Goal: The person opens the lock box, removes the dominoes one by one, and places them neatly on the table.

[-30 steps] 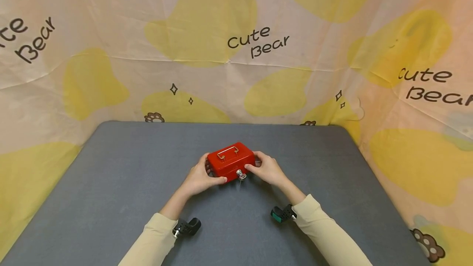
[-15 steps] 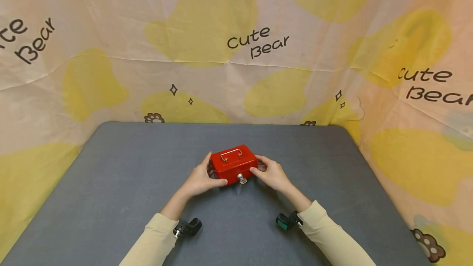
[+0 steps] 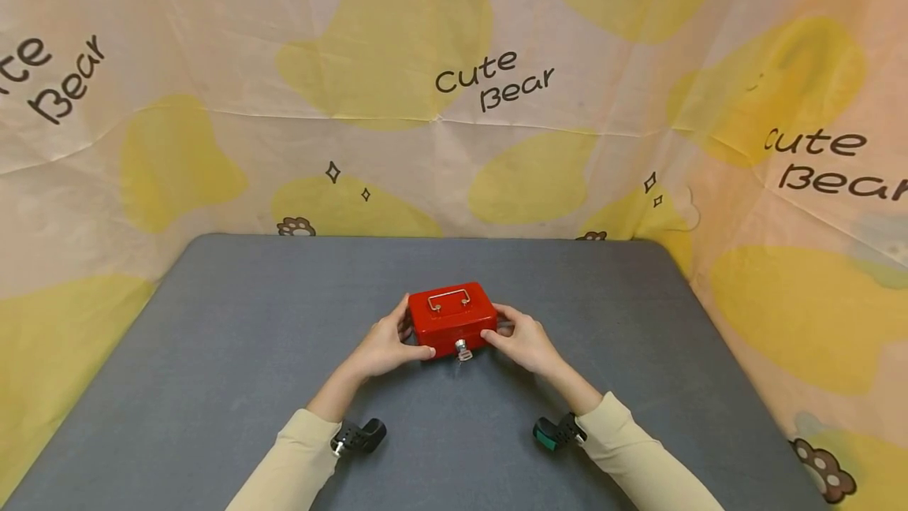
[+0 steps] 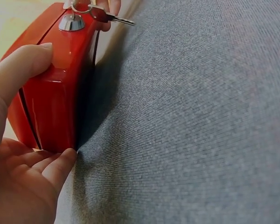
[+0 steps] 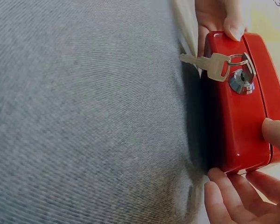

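A small red metal cash box (image 3: 452,320), its lid down and a folding wire handle (image 3: 450,300) on top, sits at the middle of the grey table. My left hand (image 3: 381,347) grips its left end, thumb on the front face and fingers at the side. At the other end my right hand (image 3: 526,341) holds it likewise, with the thumb on the front near the lid seam (image 5: 259,77). A key stands in the round silver lock (image 5: 241,82); a second key (image 5: 210,64) hangs from it by a ring.
The grey tabletop (image 3: 284,322) spreads around the box on all sides. Behind it and at both sides hangs a yellow and cream printed cloth (image 3: 397,46). Black camera mounts (image 3: 359,436) are strapped at both wrists.
The box has turned so that its front faces more squarely toward me, and it has shifted slightly right and nearer. My right hand has moved nearer and rightward with it; the left has barely moved.
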The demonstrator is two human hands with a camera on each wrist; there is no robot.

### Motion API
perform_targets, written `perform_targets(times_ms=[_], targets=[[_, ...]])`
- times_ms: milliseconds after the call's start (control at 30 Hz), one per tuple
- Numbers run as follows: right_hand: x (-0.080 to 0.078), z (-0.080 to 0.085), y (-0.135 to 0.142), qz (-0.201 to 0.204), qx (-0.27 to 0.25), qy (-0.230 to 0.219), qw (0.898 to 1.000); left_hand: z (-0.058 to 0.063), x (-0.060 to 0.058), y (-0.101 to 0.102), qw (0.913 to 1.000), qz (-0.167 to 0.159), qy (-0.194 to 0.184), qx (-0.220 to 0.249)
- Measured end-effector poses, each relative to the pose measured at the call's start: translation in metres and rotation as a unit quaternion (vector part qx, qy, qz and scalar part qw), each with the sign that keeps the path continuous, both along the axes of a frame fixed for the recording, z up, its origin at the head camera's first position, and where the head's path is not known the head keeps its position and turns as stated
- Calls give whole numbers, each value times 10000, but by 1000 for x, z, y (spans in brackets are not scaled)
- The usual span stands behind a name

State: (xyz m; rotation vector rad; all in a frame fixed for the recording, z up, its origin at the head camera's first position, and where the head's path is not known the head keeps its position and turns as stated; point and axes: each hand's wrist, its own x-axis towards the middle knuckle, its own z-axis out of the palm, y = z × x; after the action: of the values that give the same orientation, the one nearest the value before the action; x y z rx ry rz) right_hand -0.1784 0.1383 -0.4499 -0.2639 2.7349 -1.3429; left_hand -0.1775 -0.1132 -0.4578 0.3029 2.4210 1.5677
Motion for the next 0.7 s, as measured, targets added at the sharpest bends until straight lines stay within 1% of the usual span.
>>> perform_targets(times_ms=[100, 300, 467, 700], targets=[[0, -2, 1, -21, -84, -62, 9999, 0, -1, 0, 10000, -1, 14, -16], [2, -5, 1, -33, -100, -12, 9999, 1, -1, 0, 10000, -21, 38, -67], [3, -6, 1, 62, -52, 112, 9999, 0, -2, 0, 9999, -75, 89, -3], [3, -10, 2, 185, -114, 109, 9997, -1, -4, 0, 9997, -128, 222, -6]])
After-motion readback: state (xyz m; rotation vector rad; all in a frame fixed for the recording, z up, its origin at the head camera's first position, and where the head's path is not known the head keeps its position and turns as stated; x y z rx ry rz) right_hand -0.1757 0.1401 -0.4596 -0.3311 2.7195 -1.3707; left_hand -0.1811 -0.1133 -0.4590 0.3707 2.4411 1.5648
